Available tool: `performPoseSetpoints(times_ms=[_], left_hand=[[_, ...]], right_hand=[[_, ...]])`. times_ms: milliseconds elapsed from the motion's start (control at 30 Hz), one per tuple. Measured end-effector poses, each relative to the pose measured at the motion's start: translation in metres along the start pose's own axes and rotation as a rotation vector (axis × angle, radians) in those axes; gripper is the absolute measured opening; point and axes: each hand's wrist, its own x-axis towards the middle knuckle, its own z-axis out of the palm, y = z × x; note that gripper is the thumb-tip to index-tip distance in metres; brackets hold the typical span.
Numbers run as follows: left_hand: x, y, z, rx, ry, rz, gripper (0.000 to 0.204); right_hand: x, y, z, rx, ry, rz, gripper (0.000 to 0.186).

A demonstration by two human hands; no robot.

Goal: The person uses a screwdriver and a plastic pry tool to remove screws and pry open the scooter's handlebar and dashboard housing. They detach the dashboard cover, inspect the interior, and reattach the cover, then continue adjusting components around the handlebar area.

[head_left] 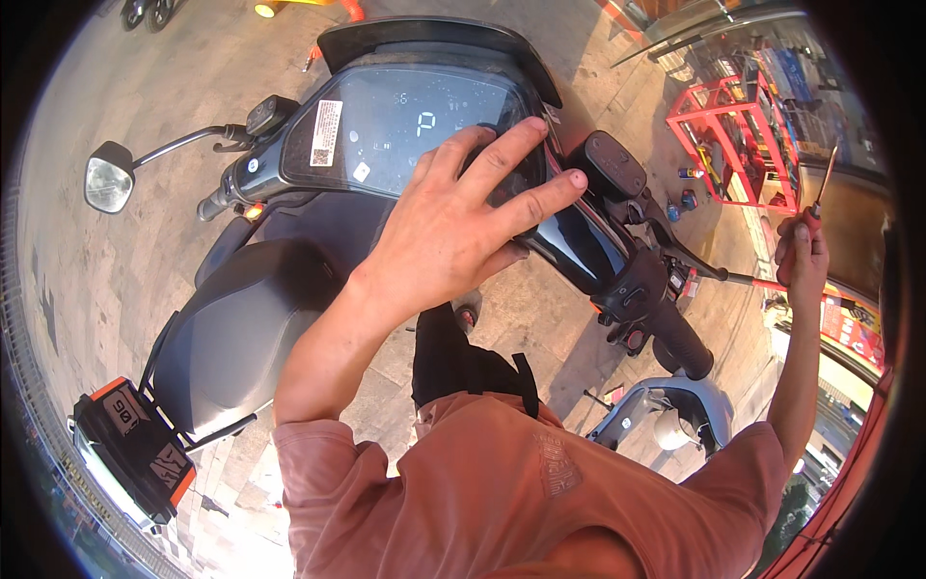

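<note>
In front of me stands an electric scooter with a dark glossy dashboard (424,106), its display lit. My left hand (453,212) is over the dashboard's right side, fingers spread, with nothing in it. Whether all its fingertips touch the panel I cannot tell. Out to the right, my right hand (803,256) is raised and closed around the red handle of a screwdriver (818,198), whose shaft points up. Between my two hands lie the right handlebar grip (683,340) and a dark reservoir cap (610,164).
A round mirror (109,179) sticks out at the left. The scooter's seat (246,333) and black rear box (135,449) extend to the lower left. A red tool rack (733,140) stands at the right, cans (681,205) beside it. Another, pale blue scooter (709,400) is behind the grip.
</note>
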Motion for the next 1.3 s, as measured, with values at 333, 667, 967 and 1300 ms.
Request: performPoseSetpoints(times_ms=[333,667,967,1300], left_hand=[[-0.01,0.04,0.014,-0.018,0.15,-0.173,0.088],[-0.02,0.044,0.055,-0.04,0.422,-0.202,0.08],[-0.098,0.002,0.08,0.094,0.577,-0.204,0.063],[-0.096,-0.055,0.064,0.312,0.552,-0.066,0.06]], right_hand=[[-0.169,0.132,-0.05,0.156,0.333,0.354,0.027],[-0.351,0.25,0.054,0.195,0.259,0.891,0.032],[-0.439,0.237,0.142,0.133,0.094,1.108,0.03],[-0.44,0.213,0.195,0.194,0.072,1.097,0.027]])
